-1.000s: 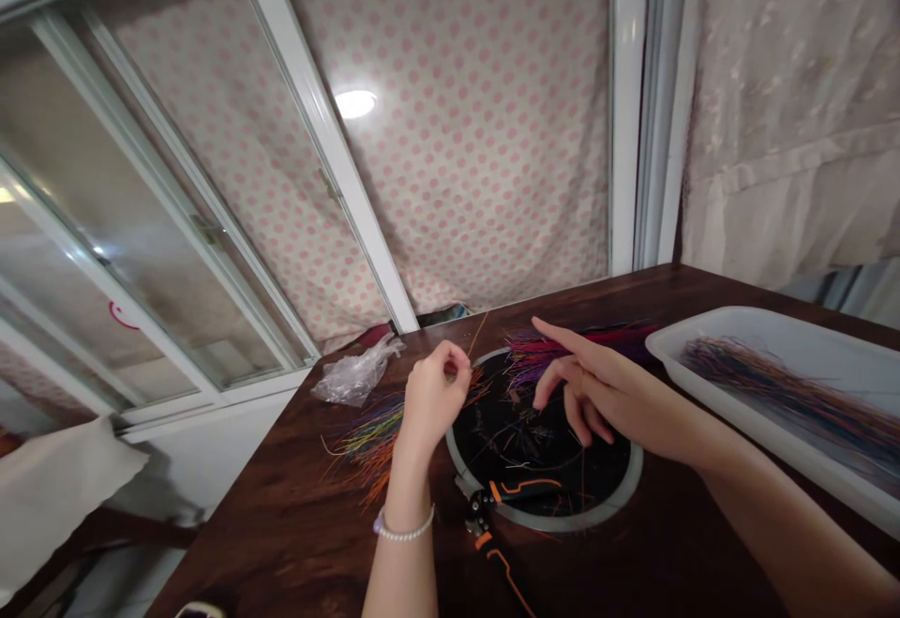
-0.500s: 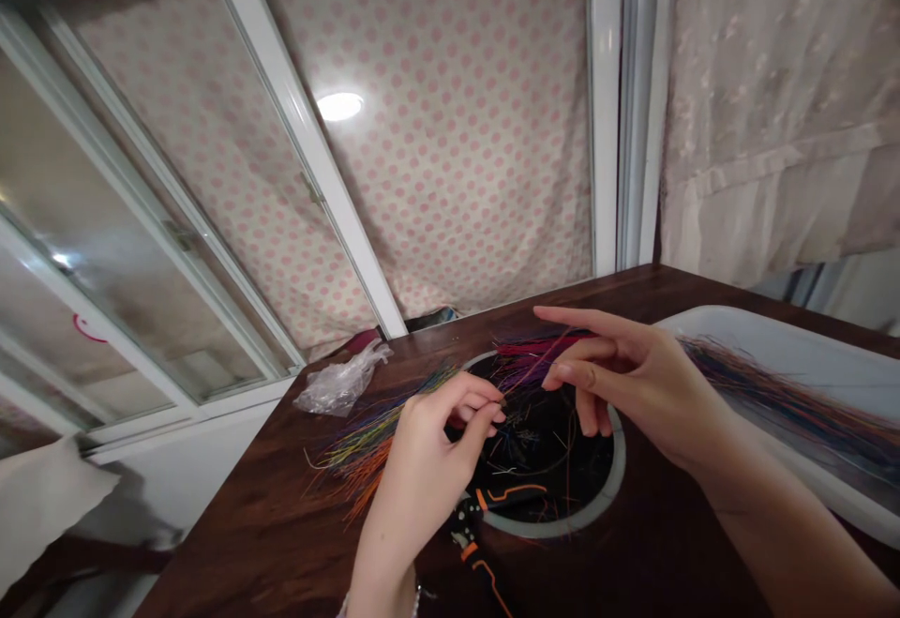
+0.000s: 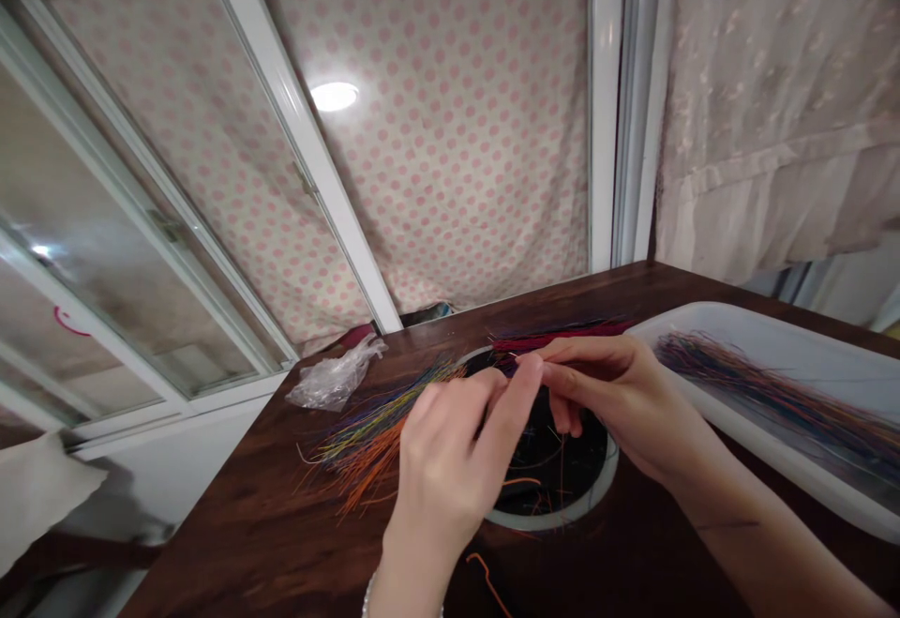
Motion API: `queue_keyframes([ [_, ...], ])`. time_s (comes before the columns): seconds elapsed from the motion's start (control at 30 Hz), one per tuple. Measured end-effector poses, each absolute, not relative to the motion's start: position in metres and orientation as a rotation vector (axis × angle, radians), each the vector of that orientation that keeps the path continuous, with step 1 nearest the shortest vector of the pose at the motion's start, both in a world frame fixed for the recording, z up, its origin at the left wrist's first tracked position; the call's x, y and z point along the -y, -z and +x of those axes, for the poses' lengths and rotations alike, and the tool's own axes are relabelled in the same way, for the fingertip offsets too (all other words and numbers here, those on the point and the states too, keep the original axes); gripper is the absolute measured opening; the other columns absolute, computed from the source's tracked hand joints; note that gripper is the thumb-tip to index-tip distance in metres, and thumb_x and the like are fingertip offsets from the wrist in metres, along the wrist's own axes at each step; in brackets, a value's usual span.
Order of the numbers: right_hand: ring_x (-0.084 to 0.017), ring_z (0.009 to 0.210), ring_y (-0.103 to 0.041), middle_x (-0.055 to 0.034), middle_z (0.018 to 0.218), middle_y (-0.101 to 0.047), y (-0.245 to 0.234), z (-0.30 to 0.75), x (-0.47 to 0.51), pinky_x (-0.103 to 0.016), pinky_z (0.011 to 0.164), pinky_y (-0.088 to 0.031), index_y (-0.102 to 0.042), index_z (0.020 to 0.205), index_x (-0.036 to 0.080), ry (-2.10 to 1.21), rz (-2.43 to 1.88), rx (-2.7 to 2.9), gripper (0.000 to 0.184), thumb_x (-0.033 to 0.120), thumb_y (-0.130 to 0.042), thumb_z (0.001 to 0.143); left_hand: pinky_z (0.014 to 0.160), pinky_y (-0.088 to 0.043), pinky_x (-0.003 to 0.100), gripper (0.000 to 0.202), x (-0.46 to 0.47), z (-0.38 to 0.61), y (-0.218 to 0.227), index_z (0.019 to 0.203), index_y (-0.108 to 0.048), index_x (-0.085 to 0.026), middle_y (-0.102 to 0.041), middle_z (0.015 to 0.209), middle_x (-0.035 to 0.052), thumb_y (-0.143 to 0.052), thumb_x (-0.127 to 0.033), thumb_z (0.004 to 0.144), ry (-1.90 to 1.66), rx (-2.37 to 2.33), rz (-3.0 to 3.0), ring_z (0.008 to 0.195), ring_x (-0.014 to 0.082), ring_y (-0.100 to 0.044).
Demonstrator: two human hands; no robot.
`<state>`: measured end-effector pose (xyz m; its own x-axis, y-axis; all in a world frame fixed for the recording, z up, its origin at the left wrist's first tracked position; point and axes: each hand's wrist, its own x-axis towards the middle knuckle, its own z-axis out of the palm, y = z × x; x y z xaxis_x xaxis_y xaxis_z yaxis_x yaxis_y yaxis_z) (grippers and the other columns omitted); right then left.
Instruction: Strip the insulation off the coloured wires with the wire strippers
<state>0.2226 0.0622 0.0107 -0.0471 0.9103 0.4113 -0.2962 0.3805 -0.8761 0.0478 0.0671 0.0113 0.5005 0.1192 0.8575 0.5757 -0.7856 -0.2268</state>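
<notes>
Over a round black dish with a pale rim point(image 3: 610, 482), my left hand point(image 3: 446, 454) and my right hand point(image 3: 625, 398) meet fingertip to fingertip. Both are closed in a pinch on a thin wire point(image 3: 562, 468), whose reddish-brown length hangs below my right fingers. A tiny end shows at the fingertips; the part between them is hidden. Loose bits of wire lie in the dish. Black-and-orange pliers point(image 3: 490, 582) sit below, mostly covered by my left hand and wrist.
Orange, yellow and blue wires point(image 3: 372, 444) fan out left of the dish; red wires point(image 3: 524, 341) lie behind it. At right, a white tray point(image 3: 710, 313) holds a long multicoloured wire bundle point(image 3: 766, 384). A crumpled clear plastic bag point(image 3: 336, 376) rests on the dark wooden table point(image 3: 246, 496).
My hands have come together: the left moved right and up, and the right forefinger, stretched out before, has closed into a pinch. My left hand now covers more of the pliers.
</notes>
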Motion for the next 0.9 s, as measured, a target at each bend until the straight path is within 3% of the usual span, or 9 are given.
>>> queue_keyframes([
  [0.13, -0.008, 0.043, -0.053, -0.0003, 0.056, -0.063, -0.014, 0.22, -0.057, -0.02, 0.039, -0.044, -0.077, 0.07, 0.02, -1.051, -0.67, 1.299, 0.026, 0.046, -0.081, 0.075, 0.064, -0.047, 0.029, 0.034, -0.063, 0.05, -0.003, 0.128, -0.063, -0.012, -0.074, 0.1, 0.0084, -0.05, -0.006, 0.097, 1.387, 0.522, -2.27, 0.077, 0.0143, -0.066],
  [0.37, -0.009, 0.044, -0.054, 0.0, 0.057, -0.063, -0.016, 0.219, -0.048, -0.02, 0.04, -0.045, -0.078, 0.071, 0.023, -0.943, -0.693, 1.327, 0.021, 0.043, -0.079, 0.077, 0.069, -0.058, 0.03, 0.047, -0.059, 0.054, 0.011, 0.142, -0.054, -0.019, -0.073, 0.109, 0.0098, -0.052, -0.009, 0.097, 1.577, 0.569, -2.277, 0.089, 0.0188, -0.07],
  [0.53, -0.009, 0.05, -0.058, 0.0002, 0.062, -0.065, -0.013, 0.218, -0.044, -0.017, 0.044, -0.047, -0.08, 0.083, 0.024, -0.854, -0.657, 1.339, 0.007, 0.028, -0.074, 0.083, 0.072, -0.059, 0.029, 0.045, -0.06, 0.056, 0.014, 0.141, -0.056, -0.018, -0.072, 0.11, 0.0103, -0.052, -0.008, 0.097, 1.595, 0.566, -2.232, 0.092, 0.0186, -0.069],
  [0.9, -0.008, 0.057, -0.063, 0.0015, 0.07, -0.069, -0.022, 0.226, -0.04, -0.014, 0.05, -0.052, -0.078, 0.082, 0.024, -0.397, -0.717, 1.522, 0.024, 0.006, -0.063, 0.081, 0.081, -0.053, 0.025, 0.034, -0.058, 0.056, 0.01, 0.124, -0.066, -0.006, -0.066, 0.11, 0.0095, -0.054, 0.001, 0.093, 1.543, 0.588, -2.213, 0.094, 0.0143, -0.062],
])
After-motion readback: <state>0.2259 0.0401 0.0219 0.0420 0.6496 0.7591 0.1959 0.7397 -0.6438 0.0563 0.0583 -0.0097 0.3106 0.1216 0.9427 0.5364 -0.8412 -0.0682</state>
